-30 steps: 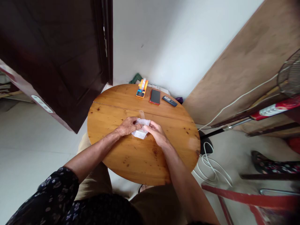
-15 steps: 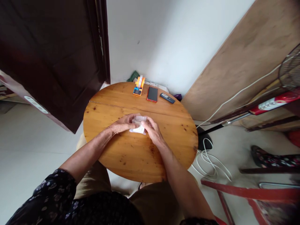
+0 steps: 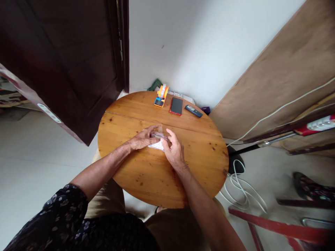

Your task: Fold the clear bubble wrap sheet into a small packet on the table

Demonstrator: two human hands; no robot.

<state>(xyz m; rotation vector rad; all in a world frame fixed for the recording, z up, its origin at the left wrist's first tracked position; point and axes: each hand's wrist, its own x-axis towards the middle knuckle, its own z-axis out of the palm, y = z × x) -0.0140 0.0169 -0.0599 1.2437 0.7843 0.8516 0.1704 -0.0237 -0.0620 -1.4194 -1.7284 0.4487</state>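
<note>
- The round table (image 3: pixel 146 174) stood before you.
- Your left hand (image 3: pixel 143 139) held the plastic-wrapped packet (image 3: pixel 157 145) by its left side; your right hand (image 3: pixel 176 152) was loosely spread, thumb at the packet, its grip unclear.
- Between them, the packet seemed light and slippery, its side edges the surest hold.

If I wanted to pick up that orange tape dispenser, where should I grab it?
Probably by the orange sides of the tape dispenser, thumb and fingers opposite each other, reaching from the person's side of the table. Its dark end faces that way and its roll stands up. The wall lies behind, and the phone sits just right.
</note>
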